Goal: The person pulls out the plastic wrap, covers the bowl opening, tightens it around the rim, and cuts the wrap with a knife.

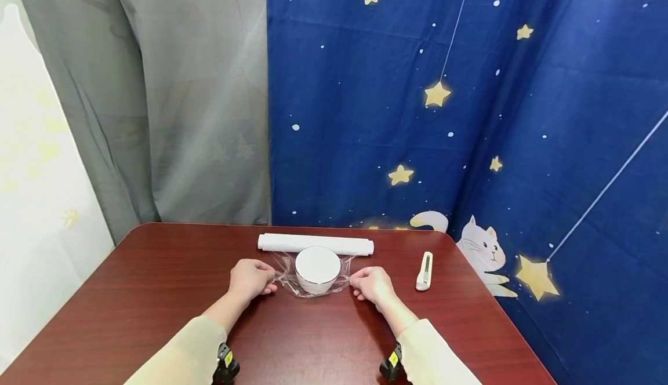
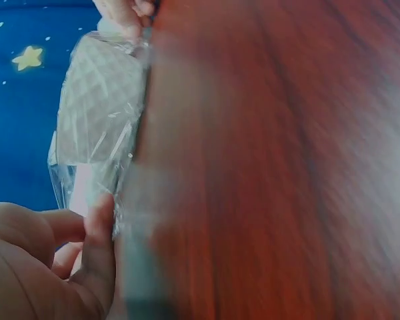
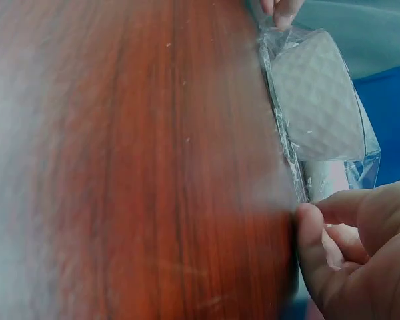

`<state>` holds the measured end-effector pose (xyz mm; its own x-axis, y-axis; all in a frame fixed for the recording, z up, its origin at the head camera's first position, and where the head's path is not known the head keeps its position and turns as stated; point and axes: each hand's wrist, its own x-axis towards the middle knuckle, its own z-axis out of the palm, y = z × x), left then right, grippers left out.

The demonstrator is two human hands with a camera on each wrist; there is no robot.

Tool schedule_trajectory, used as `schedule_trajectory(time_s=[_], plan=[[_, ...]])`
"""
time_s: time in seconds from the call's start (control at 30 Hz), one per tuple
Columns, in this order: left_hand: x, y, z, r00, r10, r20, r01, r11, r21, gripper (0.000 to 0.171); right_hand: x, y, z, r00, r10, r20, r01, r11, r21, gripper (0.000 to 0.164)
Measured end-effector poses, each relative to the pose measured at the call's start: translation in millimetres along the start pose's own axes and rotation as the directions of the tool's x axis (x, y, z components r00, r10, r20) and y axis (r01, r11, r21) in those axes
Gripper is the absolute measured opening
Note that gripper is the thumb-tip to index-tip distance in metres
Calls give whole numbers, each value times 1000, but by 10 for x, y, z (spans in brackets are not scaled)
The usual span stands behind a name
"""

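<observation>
A white bowl (image 1: 317,265) with a diamond-patterned outside stands upright on the table, with clear plastic wrap (image 1: 298,290) draped over it and spreading out at both sides. On the left, my left hand (image 1: 251,279) pinches one edge of the wrap between thumb and fingers. Opposite it, my right hand (image 1: 373,285) pinches the other side of the wrap. The left wrist view shows the wrap (image 2: 123,143) stretched along the patterned bowl (image 2: 97,100). In the right wrist view, thumb and finger of my right hand (image 3: 353,243) meet at the film's edge.
Behind the bowl lies a white roll (image 1: 315,243) across the table. A white utility knife (image 1: 424,271) rests to the right of my right hand. The dark red table (image 1: 313,344) ends at curtains, grey (image 1: 209,112) on the left and blue (image 1: 355,112) on the right.
</observation>
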<state>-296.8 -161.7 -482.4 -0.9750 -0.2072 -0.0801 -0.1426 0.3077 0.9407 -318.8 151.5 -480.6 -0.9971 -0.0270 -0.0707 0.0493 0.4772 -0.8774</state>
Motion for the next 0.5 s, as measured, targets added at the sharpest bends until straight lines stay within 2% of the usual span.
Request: schedule_trajectory(time_s=[0.13, 0.23, 0.3, 0.4, 0.5], plan=[[16, 58, 60, 998, -56, 17, 58, 987, -149, 19, 32, -42, 39, 999, 36, 19, -38, 985, 167, 18], [24, 74, 112, 998, -56, 29, 62, 965, -256, 25, 61, -74, 70, 999, 42, 34, -50, 958, 284, 25], [33, 82, 156, 997, -59, 41, 69, 932, -356, 31, 76, -97, 89, 998, 51, 45, -63, 935, 349, 30], [52, 115, 224, 994, -93, 63, 112, 867, -485, 37, 99, -130, 124, 996, 69, 60, -88, 898, 431, 36], [71, 161, 281, 986, -139, 92, 167, 809, -564, 41, 101, -179, 157, 994, 94, 57, -110, 863, 493, 38]])
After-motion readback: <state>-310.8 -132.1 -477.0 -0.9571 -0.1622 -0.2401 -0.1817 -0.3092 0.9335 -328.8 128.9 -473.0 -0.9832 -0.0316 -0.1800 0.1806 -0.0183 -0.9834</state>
